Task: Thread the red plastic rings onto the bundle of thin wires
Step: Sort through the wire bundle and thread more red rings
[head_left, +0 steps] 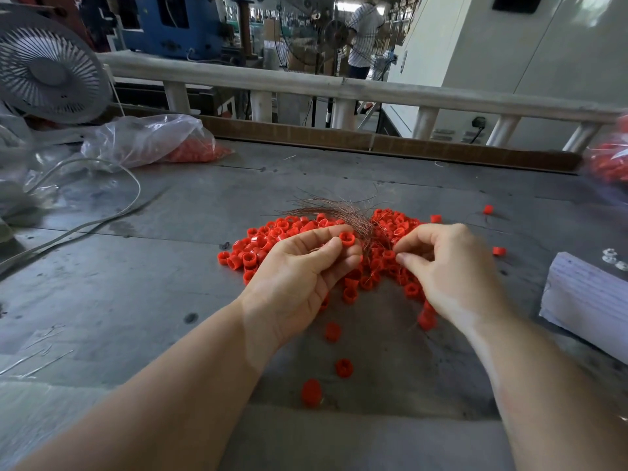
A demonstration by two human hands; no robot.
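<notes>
**Ring pinched at the wire bundle, over the red heap**

We see the left hand [299, 266] with its fingers curled, pinching one red ring [347, 238] between thumb and fingertips; the ring's open end faces up and toward the camera, so its bore runs roughly toward us. The bundle of thin wires [343, 212] rises from between the two hands and fans away from us and to the left, its long axis running from the hands toward the far-left of the table, loose ends splayed. Its lower end passes just beside the held ring; whether any strand is inside the ring we cannot tell. The right hand [445, 266] is curled with thumb and forefinger pressed together near the bundle's base; it seems to pinch fine strands, though we cannot make them out.

Both hands sit over the pile of red rings [272, 246] on the grey metal table [136, 283], with a few strays nearer us. A clear plastic bag [146, 139] holding more red pieces lies far left, beside a white fan [51, 69]. A white ruled pad [584, 300] sits at right; we can read no writing or labels anywhere.
</notes>
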